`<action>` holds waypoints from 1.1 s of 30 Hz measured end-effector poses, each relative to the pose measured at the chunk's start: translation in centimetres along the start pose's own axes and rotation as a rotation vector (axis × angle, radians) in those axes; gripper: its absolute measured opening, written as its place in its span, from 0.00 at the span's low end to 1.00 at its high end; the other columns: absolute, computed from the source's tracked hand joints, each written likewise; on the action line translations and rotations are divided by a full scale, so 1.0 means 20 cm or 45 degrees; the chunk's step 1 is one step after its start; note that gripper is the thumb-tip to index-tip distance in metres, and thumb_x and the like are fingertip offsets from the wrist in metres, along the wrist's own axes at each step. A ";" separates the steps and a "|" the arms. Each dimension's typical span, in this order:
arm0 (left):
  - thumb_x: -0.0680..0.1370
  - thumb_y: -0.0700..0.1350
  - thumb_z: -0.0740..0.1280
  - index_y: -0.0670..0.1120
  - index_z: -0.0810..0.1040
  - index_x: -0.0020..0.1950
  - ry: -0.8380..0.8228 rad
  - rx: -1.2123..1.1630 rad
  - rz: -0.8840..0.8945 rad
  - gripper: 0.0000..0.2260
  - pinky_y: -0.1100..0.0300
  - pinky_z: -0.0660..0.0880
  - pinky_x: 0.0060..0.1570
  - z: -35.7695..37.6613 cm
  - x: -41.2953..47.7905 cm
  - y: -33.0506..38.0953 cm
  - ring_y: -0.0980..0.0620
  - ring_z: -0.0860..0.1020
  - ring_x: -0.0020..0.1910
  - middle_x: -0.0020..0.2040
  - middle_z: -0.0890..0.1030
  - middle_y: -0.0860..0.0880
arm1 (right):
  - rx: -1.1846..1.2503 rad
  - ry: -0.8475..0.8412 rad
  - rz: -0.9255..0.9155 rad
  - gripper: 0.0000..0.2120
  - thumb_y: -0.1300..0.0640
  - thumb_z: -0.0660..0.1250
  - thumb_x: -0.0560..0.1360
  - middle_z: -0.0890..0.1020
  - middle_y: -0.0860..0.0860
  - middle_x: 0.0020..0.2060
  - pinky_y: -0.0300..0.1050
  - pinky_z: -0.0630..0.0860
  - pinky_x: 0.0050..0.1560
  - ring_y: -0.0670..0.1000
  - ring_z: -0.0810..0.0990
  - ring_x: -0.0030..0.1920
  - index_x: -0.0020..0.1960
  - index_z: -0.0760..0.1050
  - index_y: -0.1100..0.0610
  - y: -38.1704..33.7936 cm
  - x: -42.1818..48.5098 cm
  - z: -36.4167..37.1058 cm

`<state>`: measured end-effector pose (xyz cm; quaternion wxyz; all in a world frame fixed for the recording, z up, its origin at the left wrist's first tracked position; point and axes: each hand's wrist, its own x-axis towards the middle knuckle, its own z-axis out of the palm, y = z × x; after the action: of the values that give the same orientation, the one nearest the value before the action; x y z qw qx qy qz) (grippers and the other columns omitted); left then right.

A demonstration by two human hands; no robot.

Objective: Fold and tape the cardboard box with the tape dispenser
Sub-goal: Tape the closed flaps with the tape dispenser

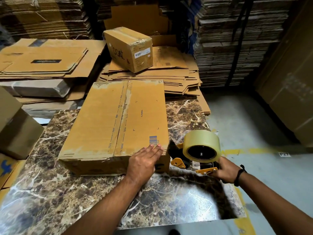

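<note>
While the cardboard box (115,122) is lying on the marble surface (84,192), its flap seam running near to far, the left hand (144,161) is pressing flat on its near right corner; the right hand (225,170) is gripping the tape dispenser (198,151) just right of it.

Two bare forearms in view, no sleeves showing up to the frame edge. Left hand (144,162): no ring, no watch, no glove, wrist bare. Right hand (225,172): also ungloved, w/ a thin black cord band (239,175) round the wrist, small knot or loose end sticking up at the top side. Nails short where visible on left fingers (156,147). Rest of the body out of frame.
</note>
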<state>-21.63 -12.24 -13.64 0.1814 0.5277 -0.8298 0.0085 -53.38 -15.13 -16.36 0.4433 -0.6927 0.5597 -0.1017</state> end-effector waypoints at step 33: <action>0.58 0.35 0.79 0.51 0.82 0.55 0.064 -0.072 -0.112 0.28 0.55 0.77 0.52 0.01 0.01 0.03 0.54 0.80 0.53 0.54 0.82 0.53 | -0.650 -0.117 -0.099 0.15 0.47 0.65 0.63 0.79 0.52 0.29 0.48 0.74 0.30 0.53 0.77 0.31 0.39 0.78 0.58 0.06 0.21 -0.18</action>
<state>-22.37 -12.08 -13.74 0.2170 0.5580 -0.8009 -0.0096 -55.04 -20.60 -16.62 0.2747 -0.8070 0.5196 0.0575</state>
